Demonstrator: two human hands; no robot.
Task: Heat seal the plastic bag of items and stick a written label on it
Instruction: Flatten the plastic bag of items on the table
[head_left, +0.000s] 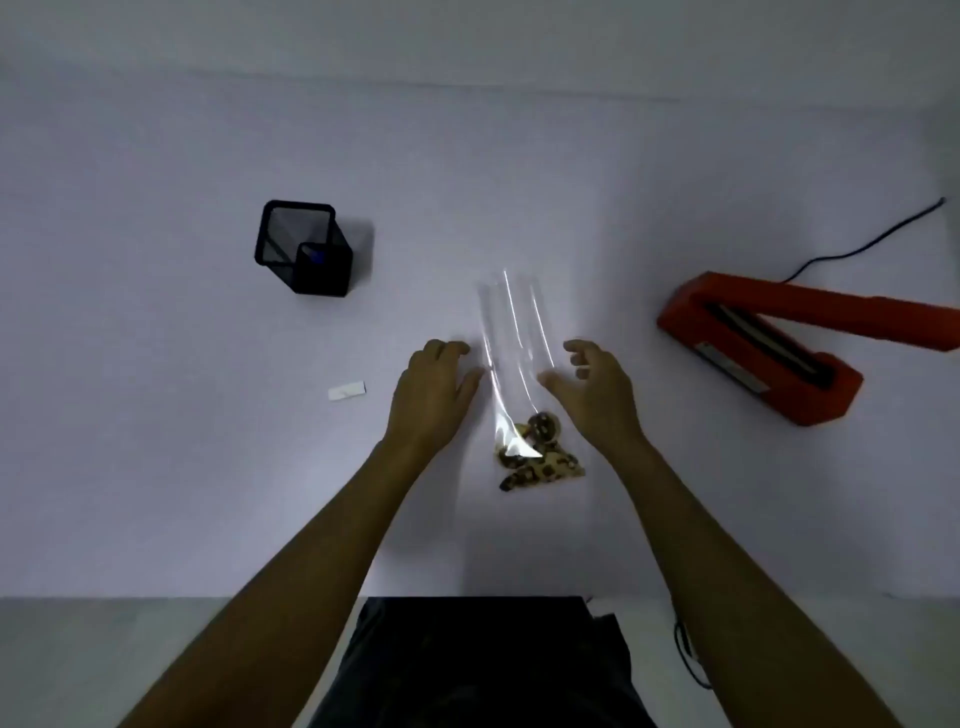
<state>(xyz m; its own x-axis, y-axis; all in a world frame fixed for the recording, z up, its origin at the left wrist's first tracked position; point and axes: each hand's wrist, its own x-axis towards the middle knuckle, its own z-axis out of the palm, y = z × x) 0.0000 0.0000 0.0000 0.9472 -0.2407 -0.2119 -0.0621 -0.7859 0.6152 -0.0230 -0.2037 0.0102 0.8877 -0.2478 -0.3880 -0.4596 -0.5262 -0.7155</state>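
A clear plastic bag (511, 332) lies on the white table (156, 467), its mouth pointing away from me. Several small brown and yellow items (537, 457) fill its near end. My left hand (434, 389) is just left of the bag, fingers loosely bent, holding nothing. My right hand (597, 384) hovers just right of the bag with its fingers spread and relaxed. An orange heat sealer (753, 343) sits at the right with its arm raised. A small white label (346, 390) lies to the left of my left hand.
A black mesh pen holder (304, 249) with a blue-capped pen inside stands at the back left. The sealer's black cord (872, 241) runs off to the right. The table's front edge is near my lap.
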